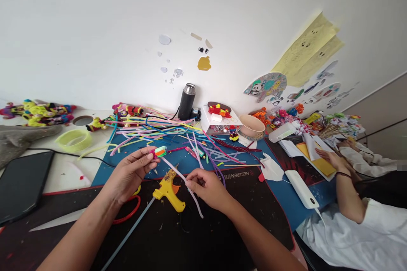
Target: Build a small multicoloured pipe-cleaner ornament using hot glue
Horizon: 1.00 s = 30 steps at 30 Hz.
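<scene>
My left hand (135, 171) is closed, thumb and fingers pinching a small pipe-cleaner piece (160, 151) in pink, orange and mint green. A pale lilac pipe cleaner (174, 169) runs from that piece toward the right. My right hand (208, 188) is closed on this strip, its free end hanging below the fingers. Between and below both hands, a yellow hot glue gun (171, 194) lies on the black desk mat (216, 228), with a long glue stick out of its back. Red-handled scissors (127, 216) lie partly hidden beneath my left forearm.
Loose coloured pipe cleaners (152, 129) spread behind my hands. A black thermos (187, 103), a white box (210, 125) and a peach bowl (251, 126) stand near the wall. A phone-like black tablet (25, 186) lies left. At right, another person's hand (330, 159) rests on papers near a white power bank (301, 188).
</scene>
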Each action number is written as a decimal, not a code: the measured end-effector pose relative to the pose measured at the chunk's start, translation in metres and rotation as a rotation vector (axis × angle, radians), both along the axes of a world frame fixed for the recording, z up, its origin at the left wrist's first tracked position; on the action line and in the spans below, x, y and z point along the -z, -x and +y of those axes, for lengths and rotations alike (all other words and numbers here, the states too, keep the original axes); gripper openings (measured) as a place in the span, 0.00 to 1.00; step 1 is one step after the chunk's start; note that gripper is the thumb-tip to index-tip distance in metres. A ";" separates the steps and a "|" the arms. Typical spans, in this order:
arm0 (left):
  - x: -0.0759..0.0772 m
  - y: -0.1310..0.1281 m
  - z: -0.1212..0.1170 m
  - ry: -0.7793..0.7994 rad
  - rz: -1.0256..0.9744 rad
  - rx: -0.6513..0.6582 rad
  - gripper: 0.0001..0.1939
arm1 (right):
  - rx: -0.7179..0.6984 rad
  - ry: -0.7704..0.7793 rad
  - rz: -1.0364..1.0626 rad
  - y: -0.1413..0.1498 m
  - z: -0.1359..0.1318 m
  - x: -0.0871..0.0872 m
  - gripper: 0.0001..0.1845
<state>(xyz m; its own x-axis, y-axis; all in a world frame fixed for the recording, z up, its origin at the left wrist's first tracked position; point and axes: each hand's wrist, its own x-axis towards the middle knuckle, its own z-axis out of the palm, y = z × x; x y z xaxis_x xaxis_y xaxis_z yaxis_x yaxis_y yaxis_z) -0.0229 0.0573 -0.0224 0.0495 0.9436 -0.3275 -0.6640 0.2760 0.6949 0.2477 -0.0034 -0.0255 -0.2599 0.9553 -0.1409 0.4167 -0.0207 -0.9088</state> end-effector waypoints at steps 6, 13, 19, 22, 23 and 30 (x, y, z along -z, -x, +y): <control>0.003 -0.003 -0.002 0.008 0.015 0.051 0.20 | 0.001 -0.069 -0.061 0.008 0.006 0.001 0.09; -0.006 -0.011 -0.009 0.037 0.022 0.124 0.21 | -0.029 -0.058 0.030 0.029 0.013 0.005 0.12; -0.008 -0.013 -0.009 -0.006 0.061 0.145 0.23 | -0.021 0.150 0.278 0.048 0.016 -0.004 0.22; -0.003 -0.012 -0.007 -0.011 0.104 0.096 0.24 | 0.061 0.152 0.306 0.047 0.017 -0.012 0.26; -0.001 -0.011 -0.006 -0.015 0.113 0.076 0.25 | 0.100 0.139 0.312 0.045 0.018 -0.013 0.26; 0.006 -0.008 -0.003 -0.039 0.133 0.006 0.24 | 0.232 0.032 0.321 0.037 0.016 -0.006 0.25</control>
<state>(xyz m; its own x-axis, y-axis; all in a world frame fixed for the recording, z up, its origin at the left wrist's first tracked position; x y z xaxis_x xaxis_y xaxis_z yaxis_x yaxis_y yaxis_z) -0.0151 0.0544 -0.0283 0.0136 0.9555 -0.2947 -0.5637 0.2507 0.7870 0.2110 0.0127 -0.0192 -0.0730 0.9903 -0.1179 0.0926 -0.1110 -0.9895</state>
